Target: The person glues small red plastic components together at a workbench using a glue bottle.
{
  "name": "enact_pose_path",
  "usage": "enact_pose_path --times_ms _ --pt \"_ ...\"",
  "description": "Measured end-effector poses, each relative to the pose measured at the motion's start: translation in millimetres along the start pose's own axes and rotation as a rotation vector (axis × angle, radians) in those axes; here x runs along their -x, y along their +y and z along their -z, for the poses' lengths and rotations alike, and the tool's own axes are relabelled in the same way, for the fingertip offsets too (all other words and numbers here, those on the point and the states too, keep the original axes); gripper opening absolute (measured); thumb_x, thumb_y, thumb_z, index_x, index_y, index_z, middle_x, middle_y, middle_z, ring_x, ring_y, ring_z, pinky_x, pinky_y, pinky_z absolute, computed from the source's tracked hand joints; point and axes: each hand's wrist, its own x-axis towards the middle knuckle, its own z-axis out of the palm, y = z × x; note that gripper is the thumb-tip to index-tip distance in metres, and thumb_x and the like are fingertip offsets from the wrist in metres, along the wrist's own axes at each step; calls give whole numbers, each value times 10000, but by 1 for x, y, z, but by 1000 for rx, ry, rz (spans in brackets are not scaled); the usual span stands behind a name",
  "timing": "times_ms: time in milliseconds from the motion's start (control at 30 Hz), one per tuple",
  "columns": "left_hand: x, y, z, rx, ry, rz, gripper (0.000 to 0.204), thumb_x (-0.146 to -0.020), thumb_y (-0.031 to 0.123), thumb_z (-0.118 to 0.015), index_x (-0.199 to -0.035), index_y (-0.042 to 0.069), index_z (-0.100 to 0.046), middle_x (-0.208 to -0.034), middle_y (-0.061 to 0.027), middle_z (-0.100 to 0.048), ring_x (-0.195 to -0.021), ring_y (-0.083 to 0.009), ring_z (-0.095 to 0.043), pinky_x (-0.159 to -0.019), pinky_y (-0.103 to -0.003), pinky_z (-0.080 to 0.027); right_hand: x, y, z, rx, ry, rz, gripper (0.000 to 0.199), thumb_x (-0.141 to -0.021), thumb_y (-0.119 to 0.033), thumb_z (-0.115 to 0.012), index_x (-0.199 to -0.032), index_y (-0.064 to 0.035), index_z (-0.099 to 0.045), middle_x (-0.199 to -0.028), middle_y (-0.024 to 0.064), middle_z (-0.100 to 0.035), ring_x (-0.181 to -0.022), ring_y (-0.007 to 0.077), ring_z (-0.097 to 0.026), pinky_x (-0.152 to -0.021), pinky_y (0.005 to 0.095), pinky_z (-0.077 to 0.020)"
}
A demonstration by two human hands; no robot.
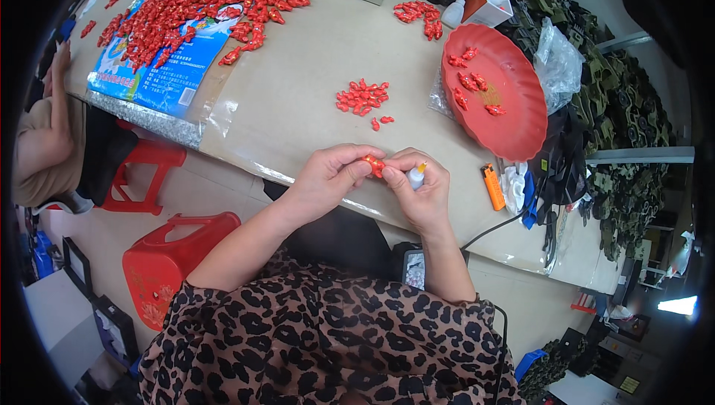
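Between my two hands, over the near edge of the table, is a small shiny red figurine (373,165) with yellowish marks. My left hand (332,178) pinches it from the left with thumb and fingers. My right hand (421,187) touches its right end with the thumb and fingertips. Tucked in that same hand is a small white bottle (415,176) with a yellow tip pointing up. Just beyond my hands lies a cluster of small red pieces (362,96), with a couple of loose ones nearer to me.
A scalloped red tray (514,99) holding several red figurines stands at right. An orange lighter (492,187) and a cable lie nearer me. Far left, many red figurines (175,21) cover a blue printed sheet (160,81). Another person's arm (59,99) and red stools (167,256) are at left.
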Motion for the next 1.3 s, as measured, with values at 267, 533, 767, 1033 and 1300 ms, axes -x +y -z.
enact_pose_path --times_ms 267,533,767,1033,1300 --pt "-1 0 3 77 -29 51 226 -860 106 -453 -1046 -3 -521 -755 6 -516 -613 -40 -403 -540 -167 -352 1 1 0 -61 7 -79 62 -733 -41 -613 -717 0 -570 -689 51 -562 -645 100 -511 -609 218 -405" --pt "-3 6 3 39 -56 134 238 -864 125 -451 -1061 3 -506 -714 17 -470 -596 -37 -389 -513 -164 -331 1 1 1 -128 28 -65 60 -740 -47 -609 -729 3 -578 -692 49 -568 -654 97 -518 -608 216 -407" --pt "-5 5 7 238 -153 146 259 -861 109 -445 -1098 7 -470 -685 34 -412 -552 -40 -319 -480 -167 -266 -2 -1 -1 19 26 37 60 -732 -54 -610 -723 1 -587 -671 64 -565 -638 123 -527 -597 237 -409" --pt "-5 3 7 188 -129 156 212 -853 85 -441 -1045 11 -490 -689 34 -408 -556 -33 -311 -481 -164 -266 -1 1 -3 53 26 97 77 -724 -56 -608 -708 8 -567 -651 75 -549 -619 144 -514 -589 255 -402" --pt "-2 -1 0 127 -38 98 157 -848 78 -433 -979 23 -500 -689 38 -425 -561 -22 -334 -489 -160 -289 -1 2 -6 62 44 108 92 -719 -58 -608 -691 10 -553 -638 83 -541 -608 164 -513 -578 265 -401"
